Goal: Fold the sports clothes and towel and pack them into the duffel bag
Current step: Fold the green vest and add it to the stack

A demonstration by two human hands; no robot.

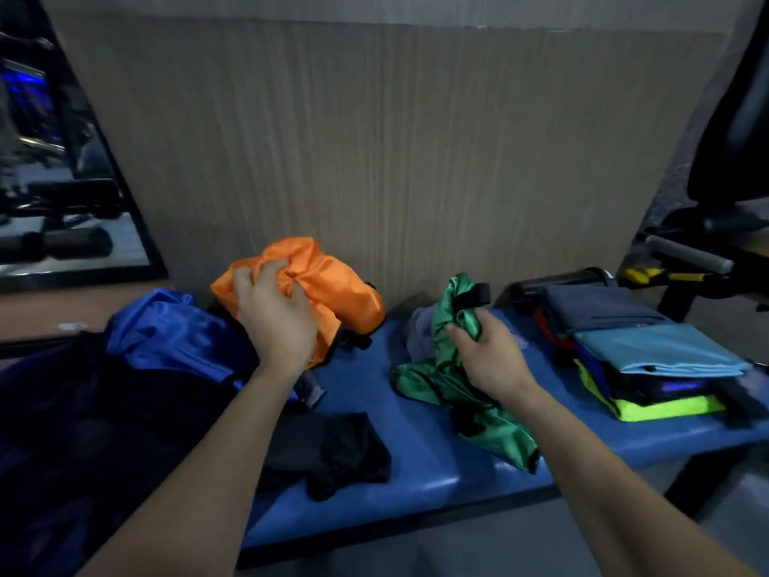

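My left hand (274, 314) grips a crumpled orange garment (328, 281) held above the back of the blue bench (374, 485). My right hand (487, 351) grips a shiny green garment (449, 381) that trails down onto the bench. A shiny blue garment (170, 326) lies bunched at the left, over a dark duffel bag (62, 431). A black garment (333, 451) lies crumpled near the bench's front. At the right stands a stack of folded clothes (649, 360), with light blue and grey pieces on top and a neon yellow one below.
A wood-grain wall panel (374, 139) rises right behind the bench. A black cylinder (557, 283) lies behind the folded stack. Gym equipment (707, 251) stands at the far right, and a mirror (54, 160) at the left.
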